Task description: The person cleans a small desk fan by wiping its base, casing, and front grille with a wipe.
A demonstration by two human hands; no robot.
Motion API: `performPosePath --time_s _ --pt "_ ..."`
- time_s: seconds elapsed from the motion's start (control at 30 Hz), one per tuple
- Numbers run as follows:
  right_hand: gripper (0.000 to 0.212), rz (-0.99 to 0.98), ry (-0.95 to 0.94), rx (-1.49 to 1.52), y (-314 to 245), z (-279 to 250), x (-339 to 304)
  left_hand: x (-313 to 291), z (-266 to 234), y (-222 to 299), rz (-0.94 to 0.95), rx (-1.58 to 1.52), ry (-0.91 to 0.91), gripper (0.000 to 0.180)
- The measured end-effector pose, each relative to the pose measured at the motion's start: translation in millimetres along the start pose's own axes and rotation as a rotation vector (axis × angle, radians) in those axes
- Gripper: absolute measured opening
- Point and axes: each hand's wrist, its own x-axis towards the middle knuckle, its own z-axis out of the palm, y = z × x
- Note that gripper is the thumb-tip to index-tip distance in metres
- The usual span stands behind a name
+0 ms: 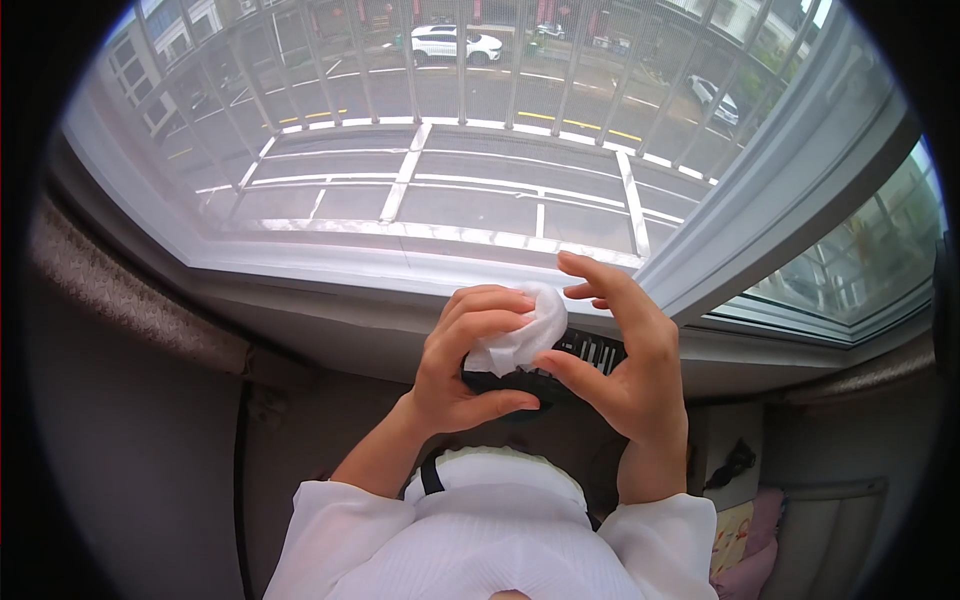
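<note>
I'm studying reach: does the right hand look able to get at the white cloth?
Probably yes: the right hand is open beside the white cloth, and nothing visible blocks that side.

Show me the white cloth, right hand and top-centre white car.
White cloth [526, 336]: head view, its crumpled middle.
Right hand [642, 366]: head view, its back, thumb side.
White car [440, 45]: head view, its side.
</note>
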Motion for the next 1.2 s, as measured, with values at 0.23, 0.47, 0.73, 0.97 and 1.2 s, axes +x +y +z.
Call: performPosePath --time_s 0.23,0.47,0.73,0.97,1.2 --pt "0.022 0.02 -0.152 -0.01 0.8 6.5 9.9 -7.3 8.6 -3.4 -0.053 -0.136 0.2 0.085" --pt "0.027 -0.294 0.341 -0.075 1.0 -19.2 5.1 2.2 -3.9 -4.6 -0.162 0.058 0.041 0.082" --pt "0.021 -0.579 -0.242 -0.515 -13.9 -16.5 3.5 5.2 -1.1 -17.4 0.072 0.314 0.086 0.077" --pt "0.033 -0.488 -0.06 -0.546 -6.8 -33.3 36.0 7.9 0.5 -16.8 0.05 0.289 0.099 0.073" --pt "0.02 -0.559 -0.391 -0.286 -15.2 -6.8 22.9 5.8 0.0 -18.0 0.043 0.301 0.118 0.067"
